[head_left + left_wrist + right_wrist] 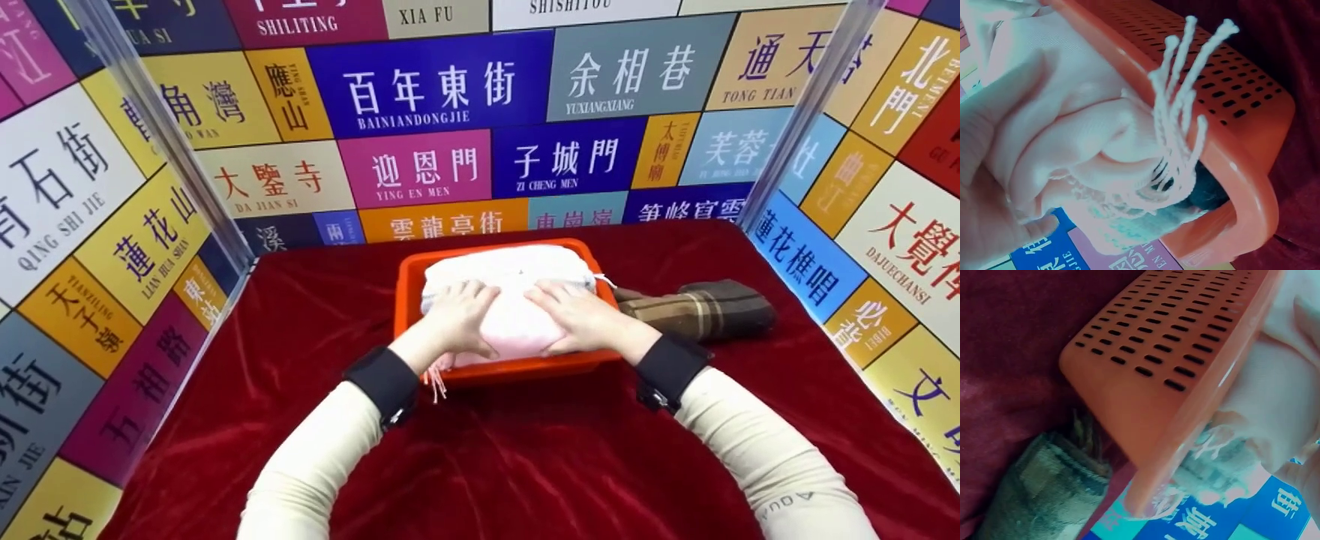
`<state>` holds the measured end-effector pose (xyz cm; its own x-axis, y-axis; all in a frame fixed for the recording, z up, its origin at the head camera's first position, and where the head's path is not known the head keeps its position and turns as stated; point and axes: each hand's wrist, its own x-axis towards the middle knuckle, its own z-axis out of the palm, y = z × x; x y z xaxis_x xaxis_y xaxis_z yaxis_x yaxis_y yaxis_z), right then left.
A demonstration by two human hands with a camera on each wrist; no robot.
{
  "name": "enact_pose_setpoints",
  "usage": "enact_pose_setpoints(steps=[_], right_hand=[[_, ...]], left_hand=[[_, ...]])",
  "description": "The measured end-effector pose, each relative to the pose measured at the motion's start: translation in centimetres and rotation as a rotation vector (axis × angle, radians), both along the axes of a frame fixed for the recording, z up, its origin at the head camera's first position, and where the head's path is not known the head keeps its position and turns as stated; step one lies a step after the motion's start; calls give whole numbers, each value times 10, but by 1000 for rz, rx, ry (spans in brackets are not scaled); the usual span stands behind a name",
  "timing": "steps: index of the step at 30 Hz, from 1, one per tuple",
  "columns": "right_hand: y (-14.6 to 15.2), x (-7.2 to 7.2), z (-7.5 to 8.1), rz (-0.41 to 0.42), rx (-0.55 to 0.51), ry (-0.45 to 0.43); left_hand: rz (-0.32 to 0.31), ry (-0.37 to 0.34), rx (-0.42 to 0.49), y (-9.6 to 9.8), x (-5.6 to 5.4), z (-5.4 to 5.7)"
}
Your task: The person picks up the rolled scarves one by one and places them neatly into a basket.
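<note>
A folded pale pink scarf (517,330) with a twisted fringe (1179,107) lies at the front of an orange perforated basket (405,296). Behind it in the same basket is white fabric (517,262). My left hand (459,319) rests on the left side of the pink scarf, fingers spread forward and thumb inward. On the scarf's right side lies my right hand (581,315), its fingers likewise extended. Strands of the fringe hang over the basket's front left rim. Grey-white fringed cloth (1219,467) shows below the pink one in the right wrist view.
A rolled brown plaid scarf (705,309) lies right of the basket on the dark red velvet cloth (510,450). Panels printed with place names (427,82) stand behind and at both sides, with clear posts (795,112) at the back corners.
</note>
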<state>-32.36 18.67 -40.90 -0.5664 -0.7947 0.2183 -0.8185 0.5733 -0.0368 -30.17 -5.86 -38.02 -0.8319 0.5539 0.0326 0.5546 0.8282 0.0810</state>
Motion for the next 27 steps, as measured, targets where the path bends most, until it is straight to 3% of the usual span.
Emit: enact_pose_setpoints(steps=[5, 14, 20, 23, 27], right_hand=[[-8, -3, 4, 6, 40, -82], [-16, -18, -5, -8, 15, -418], [-18, -30, -10, 11, 38, -547], [-18, -34, -12, 25, 35, -577], [-18, -34, -15, 24, 13, -572]], left_hand=[[-35, -58, 10, 3, -6, -8], [-30, -257, 48, 4, -25, -18], [-30, -370, 67, 7, -36, -27], [-39, -350, 109, 6, -38, -34], [-52, -179, 100, 1, -31, -41]])
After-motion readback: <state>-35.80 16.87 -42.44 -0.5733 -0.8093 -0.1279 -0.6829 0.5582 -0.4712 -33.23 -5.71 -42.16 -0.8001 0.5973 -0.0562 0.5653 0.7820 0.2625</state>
